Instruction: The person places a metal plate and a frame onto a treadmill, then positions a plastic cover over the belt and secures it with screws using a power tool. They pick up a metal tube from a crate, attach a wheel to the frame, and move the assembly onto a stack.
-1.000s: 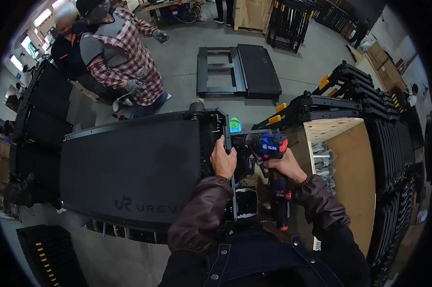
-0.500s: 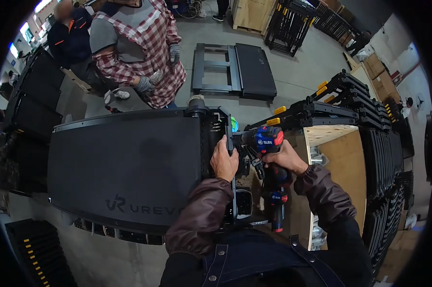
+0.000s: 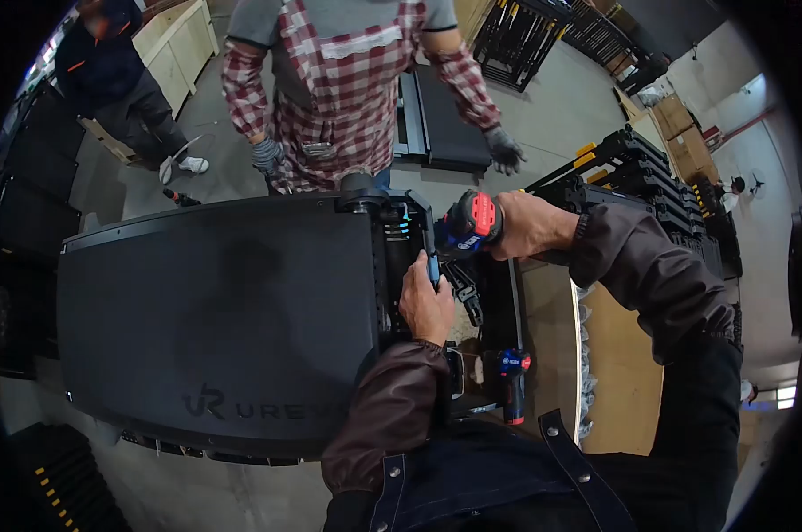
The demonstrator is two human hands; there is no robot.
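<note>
A black treadmill deck (image 3: pixel 215 310) marked UREVO lies flat in front of me. My left hand (image 3: pixel 427 301) rests on the frame at its right end, fingers curled at the metal edge; what they may pinch is hidden. Wrapped round a blue, black and red power drill (image 3: pixel 468 222), my right hand (image 3: pixel 536 226) holds it at the far right corner of the frame. The drill's tip is hidden. A second, similar drill (image 3: pixel 514 387) lies nearer to me, right of the deck. Black brackets (image 3: pixel 466 293) sit between the two drills.
Across the deck stands a person in a checked apron (image 3: pixel 339 106), with gloved hands. Another person (image 3: pixel 108 80) stands at the far left. Stacked black frames (image 3: pixel 658 191) rise at the right, beside a wooden crate (image 3: pixel 627 363). Black panels (image 3: pixel 28 213) stand at the left.
My right hand and the drill have turned and moved toward the frame's far corner. The view has shifted. The person in the apron has come closer and spread one arm out to the right.
</note>
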